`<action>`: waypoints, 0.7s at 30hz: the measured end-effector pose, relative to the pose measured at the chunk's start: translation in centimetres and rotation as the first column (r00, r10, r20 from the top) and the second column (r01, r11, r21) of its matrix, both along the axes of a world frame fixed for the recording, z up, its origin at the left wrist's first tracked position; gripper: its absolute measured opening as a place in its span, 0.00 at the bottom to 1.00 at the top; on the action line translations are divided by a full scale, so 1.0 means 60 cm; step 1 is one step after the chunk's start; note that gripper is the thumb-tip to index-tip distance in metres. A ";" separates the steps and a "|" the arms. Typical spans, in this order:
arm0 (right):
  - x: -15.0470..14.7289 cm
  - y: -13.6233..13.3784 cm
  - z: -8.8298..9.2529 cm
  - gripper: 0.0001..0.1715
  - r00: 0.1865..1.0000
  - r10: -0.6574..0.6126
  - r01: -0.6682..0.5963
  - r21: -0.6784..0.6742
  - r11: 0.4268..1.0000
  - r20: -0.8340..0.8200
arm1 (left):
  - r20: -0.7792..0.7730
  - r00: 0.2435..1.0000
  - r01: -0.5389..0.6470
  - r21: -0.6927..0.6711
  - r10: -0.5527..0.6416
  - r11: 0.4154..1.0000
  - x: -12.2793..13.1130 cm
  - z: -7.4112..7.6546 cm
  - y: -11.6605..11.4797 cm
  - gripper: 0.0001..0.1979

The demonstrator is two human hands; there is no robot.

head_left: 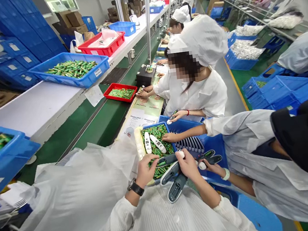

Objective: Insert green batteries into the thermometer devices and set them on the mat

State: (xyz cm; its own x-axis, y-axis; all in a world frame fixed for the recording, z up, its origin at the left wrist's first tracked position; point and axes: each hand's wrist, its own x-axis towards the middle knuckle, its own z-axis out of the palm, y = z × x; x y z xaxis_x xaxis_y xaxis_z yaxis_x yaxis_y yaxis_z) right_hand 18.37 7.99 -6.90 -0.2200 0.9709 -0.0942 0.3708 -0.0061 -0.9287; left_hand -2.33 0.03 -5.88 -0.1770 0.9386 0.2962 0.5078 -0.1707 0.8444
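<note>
My left hand (146, 169), with a black watch on its wrist, is closed on the end of a dark handheld device (167, 160). My right hand (188, 163) is closed around two grey handheld devices (175, 182) that point down towards my lap. Both hands hover over a small tray of green batteries (158, 131), on which two white devices (158, 143) lie. A co-worker's hand (170, 137) reaches into the same tray from the right, and their other hand (211, 167) holds a dark device beside mine.
A blue bin with a rack of dark slotted parts (191, 144) sits right of the tray. A large clear plastic bag (76, 192) lies on my left. A green conveyor belt (93, 123) runs ahead, with a red tray of batteries (120, 92) and blue crates (72, 70). Other seated workers line the belt.
</note>
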 end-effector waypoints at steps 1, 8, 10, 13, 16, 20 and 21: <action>-0.006 0.000 -0.002 0.22 1.000 0.015 -0.015 -0.019 1.000 -0.025 | -0.012 0.999 0.030 0.008 -0.030 1.000 0.002 0.005 -0.002 0.08; -0.027 -0.002 -0.006 0.22 0.990 0.056 -0.065 -0.072 0.995 -0.132 | -0.048 0.984 0.168 -0.044 -0.170 0.985 -0.007 0.005 -0.012 0.14; -0.028 -0.005 -0.005 0.22 0.985 0.063 -0.086 -0.138 0.987 -0.164 | 0.011 0.984 0.180 -0.103 -0.179 0.978 -0.009 -0.002 -0.013 0.14; -0.031 -0.010 -0.005 0.22 0.980 0.059 -0.094 -0.183 0.979 -0.189 | 0.148 0.974 0.197 -0.196 -0.170 0.961 -0.012 -0.012 -0.010 0.13; -0.031 -0.012 -0.009 0.21 0.983 0.051 -0.078 -0.150 0.986 -0.178 | 0.292 0.951 0.194 -0.292 -0.106 0.937 -0.012 -0.018 -0.003 0.14; -0.026 -0.012 -0.022 0.22 0.988 0.039 -0.057 -0.122 0.991 -0.148 | 0.432 0.901 0.202 -0.350 -0.034 0.915 -0.004 -0.022 0.004 0.16; -0.023 -0.012 -0.024 0.22 0.990 0.035 -0.051 -0.121 0.991 -0.136 | 0.446 0.894 0.213 -0.351 -0.037 0.912 0.000 -0.023 0.005 0.18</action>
State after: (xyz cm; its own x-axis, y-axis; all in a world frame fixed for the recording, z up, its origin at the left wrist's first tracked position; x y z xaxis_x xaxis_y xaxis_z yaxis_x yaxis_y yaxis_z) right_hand 17.02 7.26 -8.35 -0.2802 0.9428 -0.1806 0.2457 -0.1114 -0.9629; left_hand -2.35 0.35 -7.29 -0.0751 0.9835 -0.1647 0.0850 0.1709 0.9816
